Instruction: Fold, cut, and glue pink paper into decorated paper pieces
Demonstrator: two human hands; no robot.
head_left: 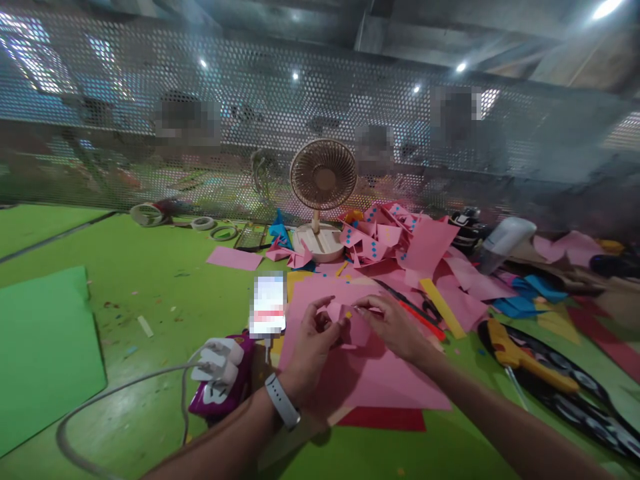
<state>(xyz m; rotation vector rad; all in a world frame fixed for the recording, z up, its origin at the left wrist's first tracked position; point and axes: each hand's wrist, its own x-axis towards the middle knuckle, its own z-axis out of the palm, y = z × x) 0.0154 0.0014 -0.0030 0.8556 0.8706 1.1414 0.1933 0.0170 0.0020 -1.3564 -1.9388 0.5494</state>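
My left hand (317, 337), with a pale watch band on its wrist, grips a small folded pink paper piece (355, 335). A tiny yellow square (349, 314) shows on that piece. The fingers of my right hand (387, 323) are pinched together at the piece's upper right edge; what lies between the fingertips is too small to make out. Beneath both hands spreads a large pink paper sheet (400, 380), with a dark red sheet (385, 419) peeking out at its near edge.
Left of the hands lie a lit phone (269, 307) and a purple power strip (220, 393) with white plugs. A fan (324, 177) stands behind, beside heaped pink paper pieces (385, 233). Rightward are a red cutter (423, 320), a yellow strip (443, 308) and a yellow-orange glue gun (530, 363).
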